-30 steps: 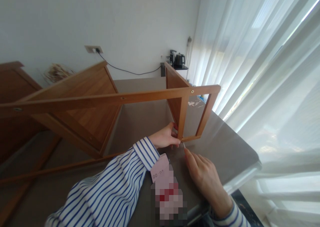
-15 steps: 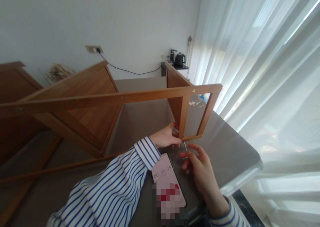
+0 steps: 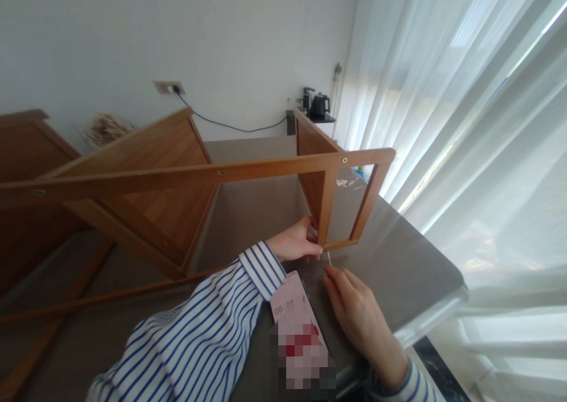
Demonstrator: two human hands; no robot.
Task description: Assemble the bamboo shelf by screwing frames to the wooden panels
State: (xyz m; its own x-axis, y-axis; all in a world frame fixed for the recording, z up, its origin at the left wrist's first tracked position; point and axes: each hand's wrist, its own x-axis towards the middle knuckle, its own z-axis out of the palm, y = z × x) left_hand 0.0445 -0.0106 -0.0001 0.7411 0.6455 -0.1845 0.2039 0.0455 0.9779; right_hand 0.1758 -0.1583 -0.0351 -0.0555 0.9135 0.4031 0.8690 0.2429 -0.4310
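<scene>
A brown wooden shelf [image 3: 266, 167] with slatted boards lies on its side on the table. My left hand [image 3: 297, 241] is closed around the lower corner where the right-hand board [image 3: 312, 177] meets the frame's upright [image 3: 326, 207]; some fingertips are hidden behind the wood. Just below that corner, my right hand [image 3: 357, 301] pinches a thin metal rod, which looks like a hex key [image 3: 328, 258]. Its tip reaches up to the underside of the frame rail. The end inside my fingers is hidden.
A phone [image 3: 287, 301] showing a timer lies between my forearms on the grey table [image 3: 420, 272]. A kettle [image 3: 319, 104] stands on a small cabinet at the back. Sheer curtains [image 3: 487, 124] hang on the right, and a cable [image 3: 234, 128] runs along the wall.
The fingers of my right hand, spread around the hex key before, have drawn together in a pinch on it and the hand has turned. My left hand stays on the frame.
</scene>
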